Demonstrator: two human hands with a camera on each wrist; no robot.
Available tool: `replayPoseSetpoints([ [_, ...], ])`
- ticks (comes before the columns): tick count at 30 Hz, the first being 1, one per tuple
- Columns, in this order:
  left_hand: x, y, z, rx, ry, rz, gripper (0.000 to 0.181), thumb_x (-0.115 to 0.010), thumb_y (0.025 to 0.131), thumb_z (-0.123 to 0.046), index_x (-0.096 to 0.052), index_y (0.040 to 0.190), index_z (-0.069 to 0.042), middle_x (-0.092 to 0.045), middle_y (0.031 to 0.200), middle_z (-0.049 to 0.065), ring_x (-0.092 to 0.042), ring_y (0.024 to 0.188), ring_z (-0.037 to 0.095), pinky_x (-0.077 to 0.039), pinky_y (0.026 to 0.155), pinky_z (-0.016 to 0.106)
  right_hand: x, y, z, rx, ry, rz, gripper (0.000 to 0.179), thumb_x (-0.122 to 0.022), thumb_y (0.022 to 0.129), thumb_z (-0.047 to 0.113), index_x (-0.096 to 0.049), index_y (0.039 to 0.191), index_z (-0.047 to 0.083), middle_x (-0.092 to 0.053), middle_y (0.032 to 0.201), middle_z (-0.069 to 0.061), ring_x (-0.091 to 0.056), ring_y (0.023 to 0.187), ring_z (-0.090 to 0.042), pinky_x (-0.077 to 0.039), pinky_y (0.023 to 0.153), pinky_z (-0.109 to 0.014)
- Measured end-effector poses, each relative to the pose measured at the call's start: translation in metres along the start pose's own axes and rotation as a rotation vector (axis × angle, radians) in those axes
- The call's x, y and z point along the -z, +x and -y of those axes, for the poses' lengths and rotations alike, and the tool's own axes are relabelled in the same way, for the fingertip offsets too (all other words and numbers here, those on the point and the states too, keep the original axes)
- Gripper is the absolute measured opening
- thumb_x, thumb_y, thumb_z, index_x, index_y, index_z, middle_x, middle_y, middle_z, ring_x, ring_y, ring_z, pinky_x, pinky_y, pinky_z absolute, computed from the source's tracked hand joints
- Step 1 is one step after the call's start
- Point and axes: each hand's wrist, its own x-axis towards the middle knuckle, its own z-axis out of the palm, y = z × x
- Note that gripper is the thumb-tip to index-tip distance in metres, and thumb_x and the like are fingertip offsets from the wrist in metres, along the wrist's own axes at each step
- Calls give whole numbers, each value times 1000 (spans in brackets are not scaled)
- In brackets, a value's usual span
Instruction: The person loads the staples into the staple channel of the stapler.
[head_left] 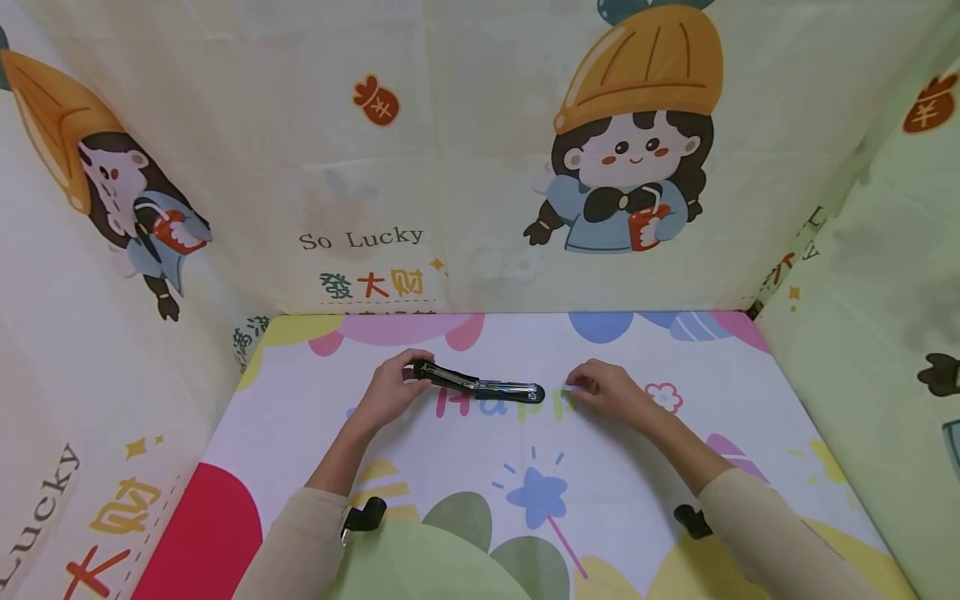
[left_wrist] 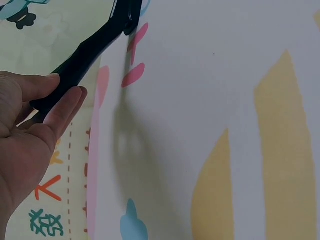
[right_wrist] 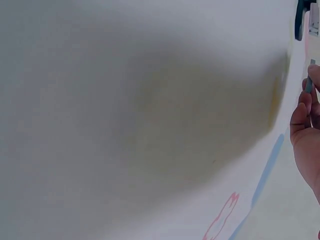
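A black stapler (head_left: 510, 391), its two arms spread wide apart with the metal inside facing up, is held just over the printed cloth. My left hand (head_left: 390, 390) grips its left end between thumb and fingers. In the left wrist view the stapler (left_wrist: 90, 57) slants up and away from that thumb. To the right of the stapler's other end, and apart from it, my right hand (head_left: 609, 392) pinches a small grey strip (right_wrist: 308, 86) that looks like a row of staples. Most of the strip is hidden by the fingertips.
The table's white cloth (head_left: 622, 492) bears coloured drawings and letters. Cream fabric walls (head_left: 465, 183) with printed figures stand behind and on both sides. A black strap end (head_left: 365, 514) sticks out from the left sleeve, another (head_left: 692, 521) from the right.
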Motion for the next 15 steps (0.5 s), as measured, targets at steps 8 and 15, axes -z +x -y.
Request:
replayPoseSetpoints([
  [8, 0, 0, 0, -3, 9, 5, 44, -72, 93, 2, -62, 136, -1, -63, 135, 17, -68, 114, 37, -59, 97, 45, -6, 15, 11, 31, 31, -29, 15, -78, 89, 6, -76, 104, 7, -72, 97, -3, -68, 89, -19, -57, 77, -30],
  [15, 0, 1, 0, 5, 8, 5, 44, -72, 93, 1, -62, 136, -3, -63, 135, 16, -68, 113, 36, -58, 97, 47, -10, 27, 22, 18, 70, -6, 15, -76, 91, 8, -77, 106, 8, -71, 100, -2, -66, 91, -17, -56, 79, -30],
])
